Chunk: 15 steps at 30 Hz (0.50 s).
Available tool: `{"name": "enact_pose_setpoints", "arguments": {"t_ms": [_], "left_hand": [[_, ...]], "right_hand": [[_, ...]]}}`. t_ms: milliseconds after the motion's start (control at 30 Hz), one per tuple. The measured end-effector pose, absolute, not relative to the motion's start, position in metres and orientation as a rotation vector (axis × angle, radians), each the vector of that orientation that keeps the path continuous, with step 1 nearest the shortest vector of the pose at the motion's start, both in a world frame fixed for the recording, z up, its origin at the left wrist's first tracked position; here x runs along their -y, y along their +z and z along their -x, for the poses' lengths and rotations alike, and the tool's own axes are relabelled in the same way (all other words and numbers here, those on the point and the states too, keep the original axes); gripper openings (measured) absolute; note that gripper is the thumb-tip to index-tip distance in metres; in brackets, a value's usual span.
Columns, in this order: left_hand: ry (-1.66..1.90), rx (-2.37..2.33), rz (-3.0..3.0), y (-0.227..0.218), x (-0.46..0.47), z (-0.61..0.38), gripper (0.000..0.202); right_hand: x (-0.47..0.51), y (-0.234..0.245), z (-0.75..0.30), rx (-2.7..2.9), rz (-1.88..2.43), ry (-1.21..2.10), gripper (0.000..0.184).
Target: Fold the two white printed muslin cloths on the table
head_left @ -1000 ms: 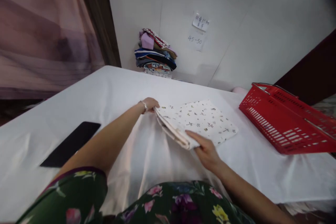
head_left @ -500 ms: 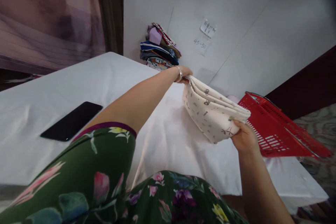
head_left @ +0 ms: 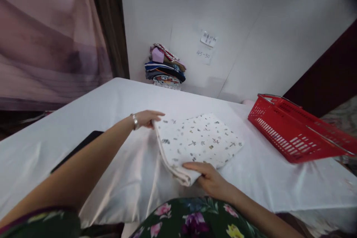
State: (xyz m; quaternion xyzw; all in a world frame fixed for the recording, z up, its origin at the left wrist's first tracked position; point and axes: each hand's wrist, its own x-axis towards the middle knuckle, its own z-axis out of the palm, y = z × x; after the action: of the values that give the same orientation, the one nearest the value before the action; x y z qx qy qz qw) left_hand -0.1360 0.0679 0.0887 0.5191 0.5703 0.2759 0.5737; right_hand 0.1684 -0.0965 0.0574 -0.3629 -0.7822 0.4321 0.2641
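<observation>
A folded white cloth [head_left: 199, 137] with small grey and brown prints lies partly on the white-covered table, its near-left folded edge lifted a little. My left hand [head_left: 149, 118], a silver bracelet at the wrist, pinches the cloth's far-left corner. At the near corner my right hand [head_left: 208, 179] grips the folded layers, thumb on top and the other fingers underneath, mostly hidden. The far-right part of the cloth rests flat on the tablecloth.
A red plastic basket [head_left: 292, 130] with metal handles stands at the right. Several folded clothes form a stack [head_left: 166, 67] at the back by the wall, near handwritten paper notes [head_left: 208, 39]. Under my left forearm a dark flat device [head_left: 80, 147] shows partly. The white tablecloth [head_left: 119, 100] covers the table.
The cloth, held up on edge before, has come down onto the table and turned, its patterned face now upward. Both hands moved left and nearer to me, still holding it. The view shifted too.
</observation>
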Motion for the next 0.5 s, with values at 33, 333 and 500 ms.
{"name": "enact_pose_setpoints", "arguments": {"t_ms": [33, 333, 500], "left_hand": [[0.635, -1.312, -1.162, 0.073, -0.06, 0.146, 0.064], [0.776, -1.188, -0.995, 0.038, -0.05, 0.158, 0.07], [0.744, -1.145, -1.162, 0.092, -0.085, 0.127, 0.063]], "right_hand": [[0.096, 0.055, -0.164, 2.133, 0.965, 1.228, 0.049], [0.078, 0.066, -0.173, 1.938, 0.948, 1.425, 0.046], [0.066, 0.073, -0.207, 1.428, 1.056, 1.505, 0.037]]}}
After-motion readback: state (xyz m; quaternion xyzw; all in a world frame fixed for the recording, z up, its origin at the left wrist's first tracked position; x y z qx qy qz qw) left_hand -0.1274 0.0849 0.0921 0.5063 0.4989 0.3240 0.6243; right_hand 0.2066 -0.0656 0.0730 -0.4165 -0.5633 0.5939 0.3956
